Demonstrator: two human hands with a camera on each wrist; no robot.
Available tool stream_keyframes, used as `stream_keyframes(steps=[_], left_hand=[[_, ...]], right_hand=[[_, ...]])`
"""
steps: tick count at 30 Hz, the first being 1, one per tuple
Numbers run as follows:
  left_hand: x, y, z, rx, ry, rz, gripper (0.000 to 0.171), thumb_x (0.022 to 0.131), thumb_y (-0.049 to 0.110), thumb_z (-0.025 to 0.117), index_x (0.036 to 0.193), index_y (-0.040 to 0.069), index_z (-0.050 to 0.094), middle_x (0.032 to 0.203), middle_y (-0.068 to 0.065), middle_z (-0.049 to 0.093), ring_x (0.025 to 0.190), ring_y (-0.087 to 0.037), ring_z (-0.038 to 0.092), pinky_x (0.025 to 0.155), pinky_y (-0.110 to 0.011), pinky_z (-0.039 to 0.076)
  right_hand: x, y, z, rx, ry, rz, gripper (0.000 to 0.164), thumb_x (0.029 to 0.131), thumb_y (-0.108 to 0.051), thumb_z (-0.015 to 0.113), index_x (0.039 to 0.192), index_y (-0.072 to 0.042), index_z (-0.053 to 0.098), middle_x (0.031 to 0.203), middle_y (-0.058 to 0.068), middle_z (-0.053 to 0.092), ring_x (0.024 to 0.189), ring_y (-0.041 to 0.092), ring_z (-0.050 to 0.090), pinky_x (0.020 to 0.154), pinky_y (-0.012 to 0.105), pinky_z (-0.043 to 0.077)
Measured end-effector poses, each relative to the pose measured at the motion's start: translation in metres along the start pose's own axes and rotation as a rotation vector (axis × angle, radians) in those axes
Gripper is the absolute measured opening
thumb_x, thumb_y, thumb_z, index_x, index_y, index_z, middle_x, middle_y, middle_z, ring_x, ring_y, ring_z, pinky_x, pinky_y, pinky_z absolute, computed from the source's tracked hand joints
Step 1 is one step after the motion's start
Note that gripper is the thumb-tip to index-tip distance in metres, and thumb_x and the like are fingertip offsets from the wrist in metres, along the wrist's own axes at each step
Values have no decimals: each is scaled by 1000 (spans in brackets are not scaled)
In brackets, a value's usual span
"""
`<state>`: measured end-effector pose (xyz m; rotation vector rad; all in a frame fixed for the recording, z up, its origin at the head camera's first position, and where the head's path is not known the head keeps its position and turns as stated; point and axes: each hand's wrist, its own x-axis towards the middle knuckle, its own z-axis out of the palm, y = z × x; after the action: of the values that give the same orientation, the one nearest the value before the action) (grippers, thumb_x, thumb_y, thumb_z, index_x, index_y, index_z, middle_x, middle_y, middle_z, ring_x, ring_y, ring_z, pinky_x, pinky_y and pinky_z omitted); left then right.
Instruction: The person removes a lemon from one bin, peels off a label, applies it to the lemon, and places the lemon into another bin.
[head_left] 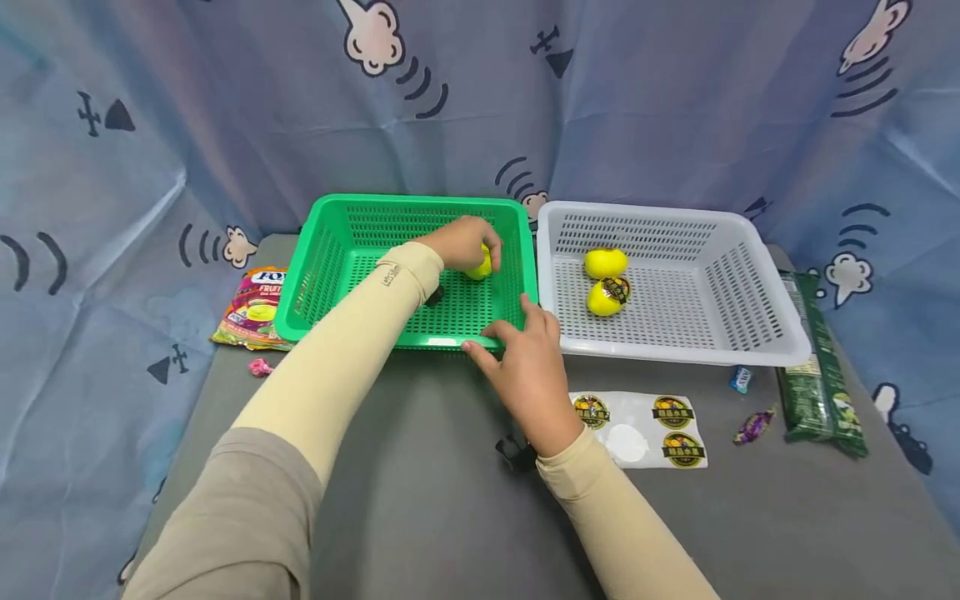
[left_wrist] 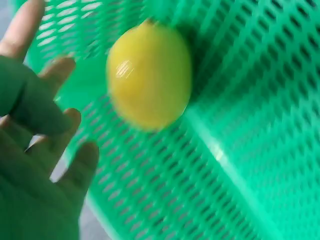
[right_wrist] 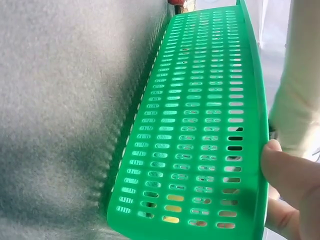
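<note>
Left hand (head_left: 465, 242) loosely spread near yellow oval lemon (left_wrist: 150, 77): nudge may roll it. Right hand (head_left: 528, 367) pinches green slotted plastic basket (head_left: 427, 340): tug may tilt it.

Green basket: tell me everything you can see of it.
The green basket is rectangular and plastic-looking, with slotted walls and floor and a smooth rim. It sits upright on the gray table, left of the white basket. One yellow lemon shows inside; the right hand touches the basket's near rim toward the right corner.

A printed curtain (head_left: 465, 125) round a grey table (head_left: 420, 500) suggests a booth.
</note>
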<state>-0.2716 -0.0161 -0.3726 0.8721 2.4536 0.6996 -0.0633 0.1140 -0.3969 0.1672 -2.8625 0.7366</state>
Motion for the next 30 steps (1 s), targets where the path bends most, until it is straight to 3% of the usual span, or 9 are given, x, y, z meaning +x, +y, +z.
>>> stream_keyframes(steps=[3, 7, 13, 17, 21, 25, 27, 30], left_hand=[[9, -15, 11, 125, -93, -30, 41, 96, -8, 52, 117, 12, 81, 149, -7, 57, 133, -31, 49, 100, -44, 48], [11, -30, 17, 214, -98, -98, 49, 97, -8, 58, 130, 24, 76, 157, -9, 47, 138, -36, 37, 109, -49, 39], [12, -38, 23, 187, -44, -166, 74, 92, -10, 70, 152, 32, 59, 157, -17, 39, 130, -40, 40, 96, -49, 48], [12, -44, 28, 172, -16, -165, 78, 92, 3, 80, 159, 27, 50, 152, -19, 43, 127, -38, 51, 99, -52, 50], [5, -48, 26, 117, 37, -147, 77, 90, 14, 83, 159, 21, 49, 146, -18, 49, 122, -33, 53, 99, -50, 50], [-24, -27, 14, -20, 217, -99, 74, 89, 21, 84, 156, 21, 53, 143, -15, 53, 120, -31, 52, 93, -48, 51], [-49, -8, 9, -109, 340, -60, 72, 88, 24, 84, 154, 21, 55, 140, -13, 56, 117, -29, 53, 91, -46, 53], [-99, 22, 15, -220, 535, 8, 68, 86, 30, 86, 149, 22, 61, 135, -5, 63, 106, -26, 58, 84, -43, 53]], right_hand=[[-2, -2, 2, 8, -4, -4, 34, 95, -43, 81, 107, -11, 82, 156, 35, 42, 142, 53, 36, 114, 60, 40], [-2, -2, 2, 6, 16, -15, 33, 94, -42, 82, 105, -12, 83, 156, 35, 43, 142, 53, 37, 114, 60, 39], [-1, 0, 0, -6, 14, -10, 35, 94, -43, 82, 106, -11, 83, 155, 35, 43, 141, 53, 37, 115, 60, 39], [-1, 1, 0, -9, 8, -4, 36, 93, -44, 82, 106, -11, 83, 155, 36, 43, 141, 54, 38, 115, 59, 38], [-2, 2, 2, -7, 2, -1, 36, 93, -45, 82, 106, -11, 83, 155, 36, 44, 140, 54, 38, 115, 59, 38], [-1, 3, 3, -18, 16, -10, 37, 93, -45, 83, 105, -10, 83, 154, 35, 45, 140, 54, 39, 115, 59, 38], [0, 3, 3, -22, 27, -20, 36, 92, -44, 83, 105, -10, 83, 152, 36, 46, 140, 54, 40, 115, 59, 38], [1, 3, 2, -23, 38, -32, 36, 92, -43, 84, 105, -9, 83, 151, 36, 47, 139, 54, 40, 115, 59, 39]])
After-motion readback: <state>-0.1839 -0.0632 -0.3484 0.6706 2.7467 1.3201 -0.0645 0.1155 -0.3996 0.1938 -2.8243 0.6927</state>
